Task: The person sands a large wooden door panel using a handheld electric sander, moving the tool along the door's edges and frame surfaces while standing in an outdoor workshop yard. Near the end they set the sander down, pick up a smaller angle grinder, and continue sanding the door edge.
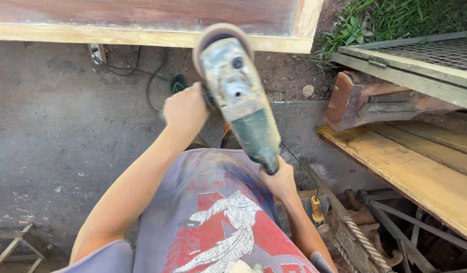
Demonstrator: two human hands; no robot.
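Note:
A dusty green angle grinder [241, 101] with a sanding disc at its far end is held up in front of my chest, pointing away from me. My left hand [185, 108] grips its side handle near the head. The rear end of the body is in my right hand [279, 179]. Its disc [218, 33] hovers close to the edge of a large wooden panel [142, 23] with a dark centre and pale frame, lying across the top of the view.
Yellowish planks [420, 167] lie on a frame at the right, with a reddish wood block [355, 101] and a mesh-covered frame [426, 55] above them. A power strip [97, 53] and black cables lie on the concrete floor. Rope and metal scrap sit at lower right.

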